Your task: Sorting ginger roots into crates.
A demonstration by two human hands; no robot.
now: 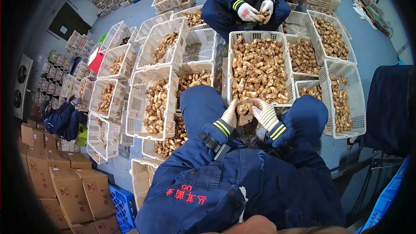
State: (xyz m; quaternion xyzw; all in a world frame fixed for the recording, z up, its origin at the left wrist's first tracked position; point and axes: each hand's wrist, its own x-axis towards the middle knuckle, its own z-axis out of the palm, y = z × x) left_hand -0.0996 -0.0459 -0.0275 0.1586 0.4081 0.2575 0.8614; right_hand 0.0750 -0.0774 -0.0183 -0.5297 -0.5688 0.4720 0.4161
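A brown-and-cream mushroom [244,109] is between my hands, just off the near rim of a white plastic crate [229,71] heaped with mushrooms [259,67]. My gloved left hand [230,113] is closed on the mushroom's left side. From the right, my gloved right hand [264,113] grips it too, its fingers curled over the top. Both gloves have bare or worn-looking fingertips, and dark blue sleeves with yellow bands end at my wrists. What lies beneath my palms is partly hidden.
Across the crate, a co-worker's gloved hands [260,12] hold a mushroom. More mushroom crates stand on the left [149,104] and right [342,99]. Cardboard boxes [69,190] and a blue crate [122,203] are at lower left. Another person [65,119] works farther left.
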